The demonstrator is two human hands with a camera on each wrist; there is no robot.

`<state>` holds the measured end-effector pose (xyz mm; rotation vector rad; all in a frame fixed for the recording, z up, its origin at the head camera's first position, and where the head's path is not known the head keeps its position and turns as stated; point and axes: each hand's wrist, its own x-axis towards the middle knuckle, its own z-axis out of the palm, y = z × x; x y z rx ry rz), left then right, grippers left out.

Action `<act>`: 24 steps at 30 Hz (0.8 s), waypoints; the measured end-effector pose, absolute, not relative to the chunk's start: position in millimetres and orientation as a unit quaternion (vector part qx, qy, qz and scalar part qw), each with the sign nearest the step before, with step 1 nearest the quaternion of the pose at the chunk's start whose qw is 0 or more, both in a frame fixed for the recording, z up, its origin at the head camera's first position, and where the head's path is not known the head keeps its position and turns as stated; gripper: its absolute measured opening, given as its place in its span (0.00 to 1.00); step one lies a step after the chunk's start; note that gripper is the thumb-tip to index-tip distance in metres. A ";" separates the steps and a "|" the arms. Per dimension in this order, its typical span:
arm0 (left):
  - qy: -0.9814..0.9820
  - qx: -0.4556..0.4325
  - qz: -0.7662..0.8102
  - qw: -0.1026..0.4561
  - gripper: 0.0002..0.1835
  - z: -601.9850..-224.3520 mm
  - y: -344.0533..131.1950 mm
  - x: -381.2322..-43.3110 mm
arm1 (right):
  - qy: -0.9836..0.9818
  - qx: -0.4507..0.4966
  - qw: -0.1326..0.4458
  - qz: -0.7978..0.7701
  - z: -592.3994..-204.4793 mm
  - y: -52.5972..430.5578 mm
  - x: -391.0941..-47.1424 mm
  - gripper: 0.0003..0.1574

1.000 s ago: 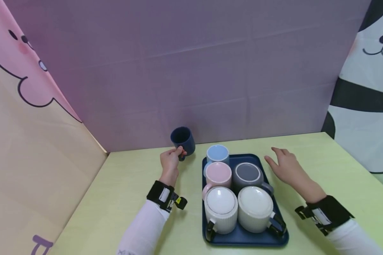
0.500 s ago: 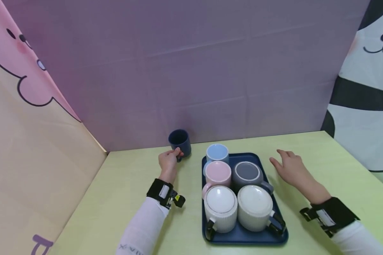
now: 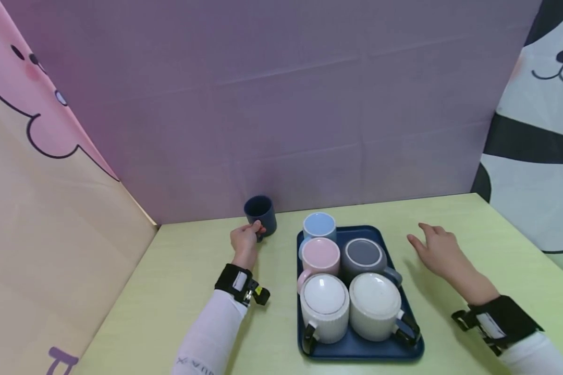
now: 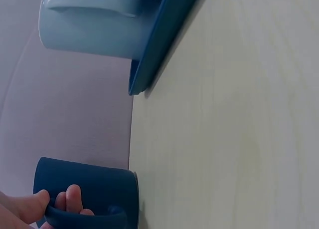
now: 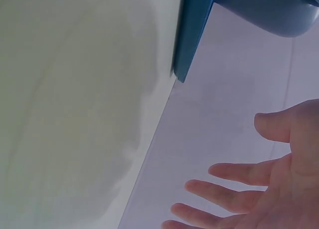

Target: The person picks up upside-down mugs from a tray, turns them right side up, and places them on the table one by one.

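Observation:
My left hand [image 3: 246,240] pinches the handle of a dark blue mug [image 3: 261,214] at the back of the table, left of the tray. The mug stands upright with its mouth up; in the left wrist view, its base [image 4: 135,196] is at or very near the tabletop, and I cannot tell whether it touches. Thumb and fingers [image 4: 74,199] wrap the handle. My right hand [image 3: 443,255] hovers over the table right of the tray, fingers spread and holding nothing, as the right wrist view [image 5: 249,189] also shows.
A dark blue tray [image 3: 363,353] carries a light blue mug [image 3: 320,225], a pink mug [image 3: 321,254], a grey mug [image 3: 363,256] and two white mugs [image 3: 326,307] with black-ended handles. A purple cloth wall [image 3: 281,104] rises behind the table [image 3: 192,312].
My left hand has brought the dark blue mug slightly left and down toward the table. My right hand has drifted right, farther from the tray. The mugs on the tray stay put.

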<state>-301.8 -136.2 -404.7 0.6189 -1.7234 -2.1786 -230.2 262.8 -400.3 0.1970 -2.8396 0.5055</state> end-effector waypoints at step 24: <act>-0.644 0.218 -0.721 0.138 0.08 -401.4 -145.6 -307.6 | -0.979 0.056 0.120 0.157 -404.1 278.9 -220.9 0.35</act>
